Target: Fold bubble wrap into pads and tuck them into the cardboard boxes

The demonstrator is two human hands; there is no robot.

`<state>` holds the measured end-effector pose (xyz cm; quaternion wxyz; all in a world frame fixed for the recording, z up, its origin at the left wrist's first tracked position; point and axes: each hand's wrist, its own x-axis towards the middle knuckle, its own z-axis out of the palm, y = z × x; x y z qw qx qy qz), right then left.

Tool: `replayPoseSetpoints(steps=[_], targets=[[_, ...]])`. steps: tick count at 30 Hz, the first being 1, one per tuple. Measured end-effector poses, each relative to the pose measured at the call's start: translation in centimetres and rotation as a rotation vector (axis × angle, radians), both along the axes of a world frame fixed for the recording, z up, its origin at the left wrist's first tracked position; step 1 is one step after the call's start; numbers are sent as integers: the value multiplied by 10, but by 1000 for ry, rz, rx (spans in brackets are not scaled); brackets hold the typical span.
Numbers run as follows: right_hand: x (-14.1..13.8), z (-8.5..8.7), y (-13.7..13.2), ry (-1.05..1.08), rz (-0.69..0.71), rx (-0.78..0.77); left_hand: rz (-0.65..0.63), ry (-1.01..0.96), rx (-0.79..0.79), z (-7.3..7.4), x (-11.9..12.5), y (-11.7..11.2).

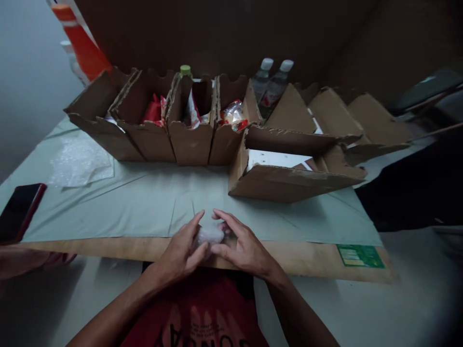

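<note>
Between my two hands is a small whitish, see-through bundle (210, 235) that looks like crumpled bubble wrap. Whatever may be inside it cannot be made out. My left hand (185, 246) curls around its left side, with the thumb at the near edge. On the other side, my right hand (244, 246) has its fingers bent around the bundle and the thumb close to it. Both hands are over the table's front edge, just before my body. A flat pile of bubble wrap (81, 161) lies on the table to the left.
Cardboard bins (191, 144) stand in a row at the back, holding packets. A wider cardboard box (296, 185) sits forward at right with white boxes inside. Two bottles (269, 86) and an orange bottle (85, 48) rise behind. A phone (21, 212) lies at left.
</note>
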<state>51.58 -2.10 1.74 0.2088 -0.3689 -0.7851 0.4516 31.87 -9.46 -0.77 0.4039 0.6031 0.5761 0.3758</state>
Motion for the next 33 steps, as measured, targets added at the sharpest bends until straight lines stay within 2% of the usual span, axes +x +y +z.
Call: replayPoseSetpoints(steps=[4, 7, 9, 12, 14, 15, 17, 19, 21, 23, 25, 28, 31, 33], targets=[[17, 23, 8, -20, 95, -30, -225, 72, 139, -3, 17, 1], [45, 60, 17, -44, 78, 52, -261, 38, 148, 0, 20, 6], [73, 93, 29, 15, -145, 195, -209, 13, 125, 2, 16, 10], [117, 133, 59, 136, -713, 587, -88, -25, 81, 2, 8, 18], [139, 143, 85, 62, -952, 822, -29, -25, 45, -1, 6, 22], [146, 144, 97, -37, -988, 879, -15, -19, 32, -3, 6, 23], [155, 139, 118, -299, -943, 846, -21, -3, 33, -7, 8, 26], [154, 134, 129, -588, -857, 720, -49, 5, 59, -10, 10, 27], [147, 134, 134, -866, -765, 629, -71, 10, 80, -11, 11, 29], [137, 140, 135, -1064, -668, 601, -73, 18, 93, -10, 11, 31], [129, 148, 137, -1154, -579, 570, -69, 30, 95, -8, 11, 32], [126, 153, 145, -1169, -571, 549, -59, 44, 78, -6, 11, 34], [131, 144, 161, -1124, -568, 599, -56, 36, 56, -6, 12, 35], [134, 134, 176, -1097, -489, 585, -58, 32, 50, -7, 14, 37]])
